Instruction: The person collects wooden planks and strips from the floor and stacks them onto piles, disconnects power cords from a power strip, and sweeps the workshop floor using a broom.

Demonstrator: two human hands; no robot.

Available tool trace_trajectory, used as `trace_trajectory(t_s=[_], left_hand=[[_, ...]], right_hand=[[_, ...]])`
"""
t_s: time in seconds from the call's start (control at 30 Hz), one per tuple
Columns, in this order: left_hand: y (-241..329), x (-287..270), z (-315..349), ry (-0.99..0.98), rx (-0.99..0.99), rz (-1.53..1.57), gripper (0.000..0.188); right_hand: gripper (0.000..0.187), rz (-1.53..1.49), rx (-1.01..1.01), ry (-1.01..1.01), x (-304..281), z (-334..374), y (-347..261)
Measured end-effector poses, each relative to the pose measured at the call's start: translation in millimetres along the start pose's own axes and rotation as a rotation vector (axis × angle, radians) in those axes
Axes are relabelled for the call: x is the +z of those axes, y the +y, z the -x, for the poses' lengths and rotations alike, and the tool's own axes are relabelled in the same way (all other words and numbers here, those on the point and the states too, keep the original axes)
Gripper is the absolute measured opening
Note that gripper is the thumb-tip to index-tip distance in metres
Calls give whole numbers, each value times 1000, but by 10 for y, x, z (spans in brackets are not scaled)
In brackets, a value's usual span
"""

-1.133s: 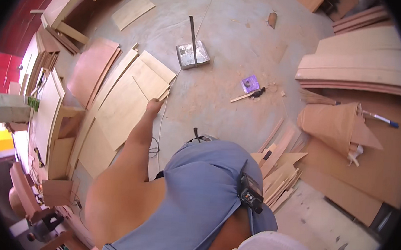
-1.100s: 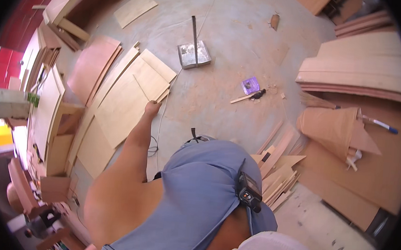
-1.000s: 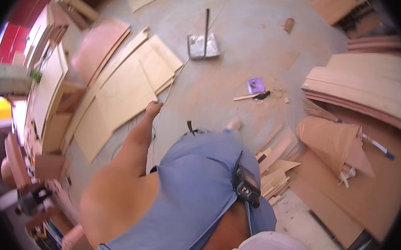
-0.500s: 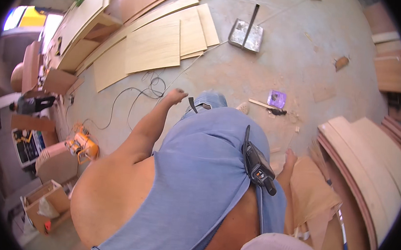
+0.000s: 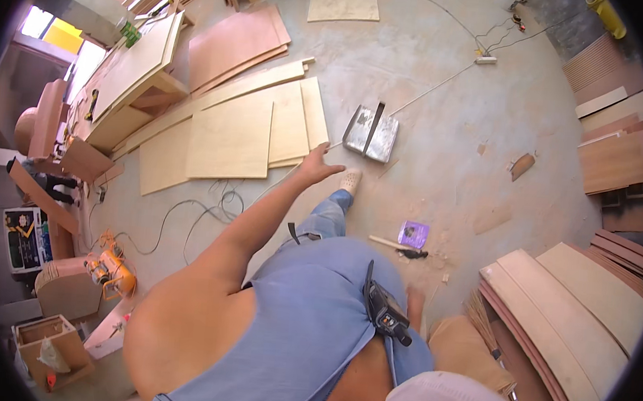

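My left hand (image 5: 319, 166) reaches forward over the floor, thumb and fingers apart, holding nothing. Just beyond it on the floor sits a square silvery metal dustpan (image 5: 359, 134) with a dark upright handle; a small gap shows between it and my fingertips. Below that hand is my foot in a light perforated shoe (image 5: 350, 180). Only part of my right hand (image 5: 416, 299) shows beside my blue garment, and its fingers cannot be made out. A black cordless tool (image 5: 387, 313) hangs at my waist.
Light plywood sheets (image 5: 230, 138) lie to the left, near a cable (image 5: 179, 204) and an orange compressor (image 5: 114, 272). A purple packet (image 5: 413, 234) and a stick (image 5: 386, 242) lie ahead. Curved panels (image 5: 552, 321) and a broom (image 5: 482, 316) are at right. A person (image 5: 52, 185) stands far left.
My left hand has moved forward toward the dustpan and its fingers have spread. My right hand has drawn in beside my body. A foot has come forward, and the view has shifted.
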State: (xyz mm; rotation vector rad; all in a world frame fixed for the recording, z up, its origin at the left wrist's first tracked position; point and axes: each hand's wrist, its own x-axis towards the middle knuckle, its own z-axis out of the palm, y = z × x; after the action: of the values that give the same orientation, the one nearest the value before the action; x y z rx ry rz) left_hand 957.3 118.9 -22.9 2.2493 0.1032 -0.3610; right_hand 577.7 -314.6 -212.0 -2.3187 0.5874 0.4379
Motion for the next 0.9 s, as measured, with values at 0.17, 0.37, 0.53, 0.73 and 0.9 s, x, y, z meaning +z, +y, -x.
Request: trace_trajectory(t_s=[0.17, 0.37, 0.53, 0.73, 0.9], left_hand=[[412, 304, -1248, 121, 159, -65, 102], [389, 665, -2179, -121, 30, -101, 70], [460, 636, -2761, -139, 4, -61, 34], [855, -353, -4103, 86, 83, 135, 35], [1201, -725, -4348, 52, 83, 354, 17]], right_hand=[[31, -171, 252, -46, -12, -4, -1026], [31, -205, 443, 94, -352, -325, -1694], [31, -228, 480, 175, -561, -647, -2124], [31, -250, 445, 249, -816, -944, -2393], [26, -229, 584, 206, -980, -1211, -2484]])
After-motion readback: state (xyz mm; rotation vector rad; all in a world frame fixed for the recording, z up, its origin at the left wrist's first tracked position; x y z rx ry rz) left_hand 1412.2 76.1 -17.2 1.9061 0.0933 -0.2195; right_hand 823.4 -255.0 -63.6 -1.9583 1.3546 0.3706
